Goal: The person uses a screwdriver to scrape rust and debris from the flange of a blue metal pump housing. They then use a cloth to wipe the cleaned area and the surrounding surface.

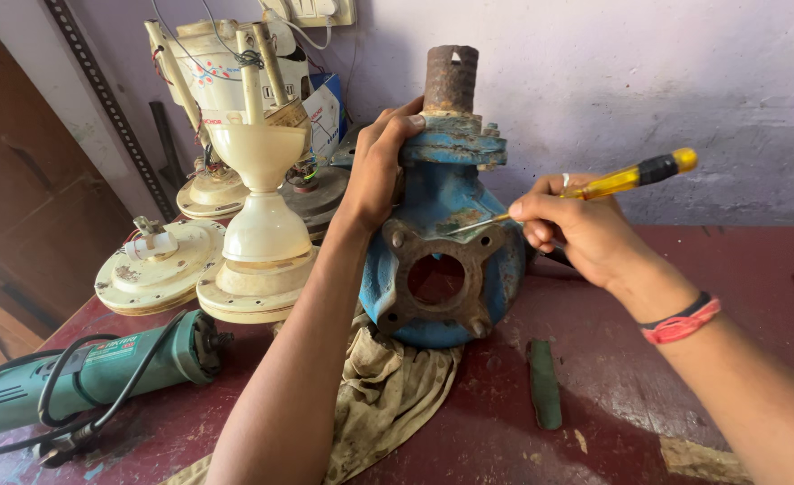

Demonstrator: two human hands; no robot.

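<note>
Left hand [381, 166] clamped over the upper flange of a blue cast pump housing [442, 202], fingers curled around the far edge just below the rusty pipe stub [451, 79] at the top. Right hand [576, 229] closed in a pinch on a yellow-handled screwdriver [626, 178], thumb and forefinger together on the shank, blade tip touching the rusted square flange [437, 278] on the housing's front, just beside the upper right bolt hole. Housing standing upright on the dark red tabletop [684, 377], base resting on a dirty rag [383, 395] spread beneath the left forearm. Likely heavy and rigid, being thick cast metal; rough with rust and flaking paint, so not slippery, though top-heavy enough to tip under a sideways push from the tool. Best hold judged to be right where the left fingers sit, on the upper flange or around the pipe stub, with the flange rim giving a solid lip. Screwdriver light and stiff, smooth plastic handle free behind the right fingers. Beyond the left fingers, cream ceiling-fan parts [257, 216] stacked near the wall; nearer the left elbow, a green angle grinder [100, 368] with black cord. Below the right wrist, a green strip [545, 382] lying flat on the tabletop.
</note>
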